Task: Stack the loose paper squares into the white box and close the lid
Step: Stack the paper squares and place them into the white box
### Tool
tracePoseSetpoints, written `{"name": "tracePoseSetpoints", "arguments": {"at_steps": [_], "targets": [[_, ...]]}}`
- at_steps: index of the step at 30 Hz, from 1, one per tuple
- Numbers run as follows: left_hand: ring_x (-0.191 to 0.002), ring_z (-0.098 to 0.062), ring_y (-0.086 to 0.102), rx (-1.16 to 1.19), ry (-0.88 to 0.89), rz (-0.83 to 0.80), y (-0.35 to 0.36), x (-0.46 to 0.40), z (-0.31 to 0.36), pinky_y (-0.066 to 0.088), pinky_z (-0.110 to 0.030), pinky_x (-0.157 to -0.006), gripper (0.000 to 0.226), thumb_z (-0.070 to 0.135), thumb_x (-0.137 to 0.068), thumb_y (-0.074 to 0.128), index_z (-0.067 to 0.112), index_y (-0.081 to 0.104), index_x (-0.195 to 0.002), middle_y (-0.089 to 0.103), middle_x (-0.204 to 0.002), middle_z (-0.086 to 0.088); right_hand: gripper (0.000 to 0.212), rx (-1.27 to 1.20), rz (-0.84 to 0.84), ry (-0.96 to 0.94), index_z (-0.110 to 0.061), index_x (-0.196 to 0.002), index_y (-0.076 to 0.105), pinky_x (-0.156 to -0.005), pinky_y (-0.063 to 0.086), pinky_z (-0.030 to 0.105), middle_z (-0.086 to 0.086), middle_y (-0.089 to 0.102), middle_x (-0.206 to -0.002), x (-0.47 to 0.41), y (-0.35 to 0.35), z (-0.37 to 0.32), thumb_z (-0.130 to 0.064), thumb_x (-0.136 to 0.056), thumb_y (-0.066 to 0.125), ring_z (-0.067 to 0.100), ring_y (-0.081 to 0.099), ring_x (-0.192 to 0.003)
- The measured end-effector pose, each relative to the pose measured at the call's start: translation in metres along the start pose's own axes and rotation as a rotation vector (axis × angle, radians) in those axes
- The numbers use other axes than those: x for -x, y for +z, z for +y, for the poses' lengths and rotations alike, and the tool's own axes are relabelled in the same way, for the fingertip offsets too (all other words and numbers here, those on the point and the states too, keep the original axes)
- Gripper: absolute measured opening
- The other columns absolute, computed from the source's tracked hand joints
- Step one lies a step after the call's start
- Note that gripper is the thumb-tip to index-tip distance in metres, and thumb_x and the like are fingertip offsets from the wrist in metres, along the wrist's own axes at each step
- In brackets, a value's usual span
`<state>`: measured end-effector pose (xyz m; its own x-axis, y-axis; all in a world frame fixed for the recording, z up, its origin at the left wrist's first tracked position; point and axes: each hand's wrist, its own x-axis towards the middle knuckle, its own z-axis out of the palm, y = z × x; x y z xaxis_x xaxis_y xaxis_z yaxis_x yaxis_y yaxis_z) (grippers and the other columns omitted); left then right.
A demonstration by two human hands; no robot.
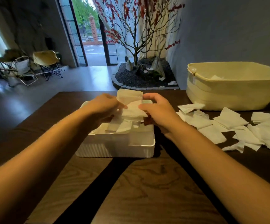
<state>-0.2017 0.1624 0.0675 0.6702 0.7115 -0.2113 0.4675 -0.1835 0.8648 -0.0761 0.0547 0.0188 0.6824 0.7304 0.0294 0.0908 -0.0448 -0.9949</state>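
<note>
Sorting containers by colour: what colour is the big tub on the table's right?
Pale yellow plastic tub, clearest in the head view.

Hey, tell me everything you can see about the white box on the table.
The white box is a shallow rectangular container, plastic by its look, with rounded corners and fine ribbing on its near wall. It sits upright on the dark wooden table, open, no lid on it. Paper squares lie loosely piled inside. The left hand and right hand hover over it, holding more squares.
</note>
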Motion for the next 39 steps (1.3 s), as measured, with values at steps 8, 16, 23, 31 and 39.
{"name": "tracePoseSetpoints", "arguments": {"at_steps": [8,16,23,31,39], "targets": [[-0.068,-0.021,0.059,-0.461,-0.006,0.066,-0.020,-0.034,-0.017,0.050,-0.028,-0.054,0.012,0.014,-0.091,0.072,0.005,0.067,-0.097,0.065,-0.090,-0.013,0.043,0.255,-0.036,-0.135,-0.027,-0.124,0.053,-0.067,0.051,0.037,0.000,0.070,-0.098,0.005,0.028,0.009,-0.005,-0.087,0.060,0.018,0.062,-0.081],[-0.078,-0.020,0.057,-0.609,0.036,0.057,-0.008,-0.021,-0.010,0.052,-0.029,-0.071,0.072,0.018,-0.099,0.062,0.002,0.019,-0.154,0.056,-0.132,-0.021,0.038,0.311,-0.036,-0.173,-0.025,-0.116,0.057,-0.076,0.055,0.043,-0.004,0.065,-0.100,0.008,0.026,0.013,0.000,-0.087,0.055,0.016,0.059,-0.082],[-0.073,-0.015,0.050,-0.560,-0.030,0.024,0.008,-0.021,-0.019,0.047,-0.032,-0.065,0.077,0.016,-0.099,0.062,-0.002,0.009,-0.153,0.055,-0.099,-0.011,0.031,0.394,-0.005,-0.229,-0.029,-0.098,0.060,-0.082,0.056,0.045,-0.011,0.065,-0.095,0.011,0.030,0.015,-0.002,-0.083,0.057,0.017,0.060,-0.081],[-0.106,-0.030,0.051,-0.523,-0.015,0.075,0.017,-0.025,-0.020,0.045,-0.035,-0.083,0.047,0.015,-0.109,0.027,-0.006,0.020,-0.150,0.051,-0.133,-0.025,0.029,0.405,-0.013,-0.277,-0.028,-0.101,0.061,-0.084,0.053,0.040,-0.012,0.065,-0.098,0.010,0.028,0.020,-0.005,-0.084,0.059,0.013,0.056,-0.081],[-0.107,-0.028,0.058,-0.875,0.127,-0.002,0.009,-0.009,-0.019,0.045,-0.030,-0.085,0.053,0.018,-0.097,0.064,0.007,0.039,-0.143,0.061,-0.127,-0.016,0.026,0.360,-0.013,-0.279,-0.030,-0.099,0.060,-0.082,0.056,0.043,-0.010,0.066,-0.098,0.009,0.028,0.021,-0.007,-0.086,0.061,0.013,0.056,-0.077]]}}
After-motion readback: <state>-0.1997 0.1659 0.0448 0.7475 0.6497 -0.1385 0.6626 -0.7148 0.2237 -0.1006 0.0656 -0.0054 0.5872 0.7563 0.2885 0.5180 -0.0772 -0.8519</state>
